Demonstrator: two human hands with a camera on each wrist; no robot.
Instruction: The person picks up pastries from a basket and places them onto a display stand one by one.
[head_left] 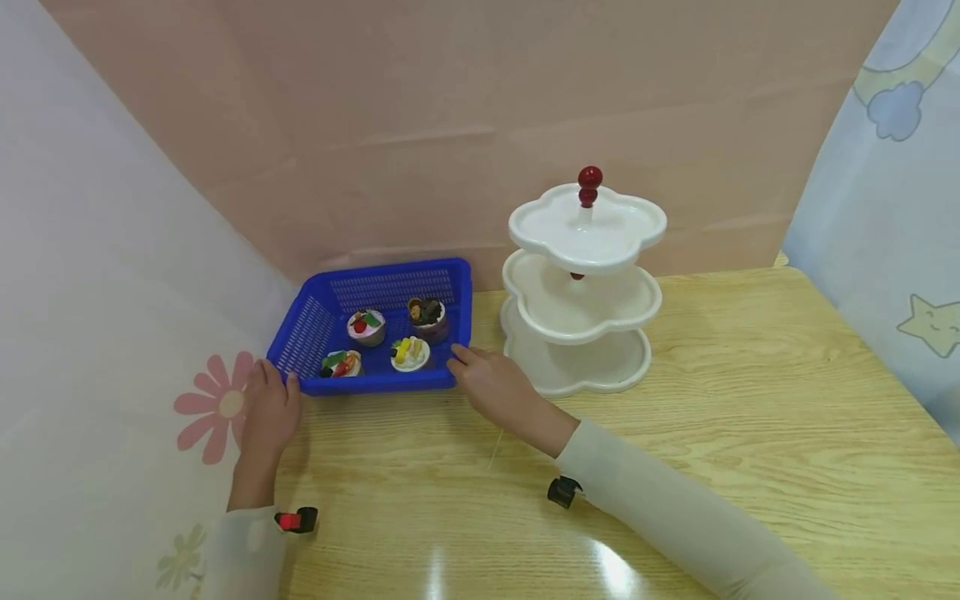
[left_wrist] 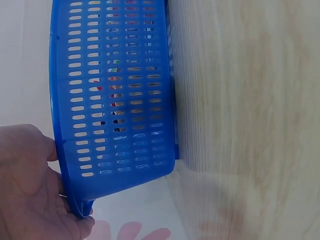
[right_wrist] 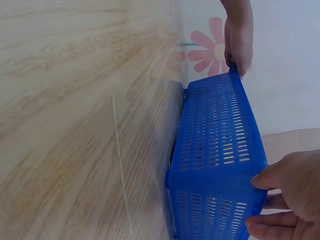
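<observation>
A blue plastic basket (head_left: 382,384) with slotted walls stands on the table by the back wall. Its near left corner is gripped by my left hand (head_left: 272,412), fingers curled over the rim. At the near right corner, my right hand (head_left: 504,393) pinches the rim; the right wrist view shows the thumb (right_wrist: 270,177) on the outer wall. Inside lie several small toy cupcakes: a pink-topped one (head_left: 366,327), a dark-topped one (head_left: 429,320), a yellow-topped one (head_left: 409,354) and one with red and green toppings (head_left: 342,364), partly hidden by the front rim.
Right of the basket stands a white three-tier cake stand (head_left: 581,300) with a red knob (head_left: 590,177). A pale wood table (head_left: 720,400) lies beneath. Cloth walls hang at the back, left and right; the left one (head_left: 150,333) is close to my left hand.
</observation>
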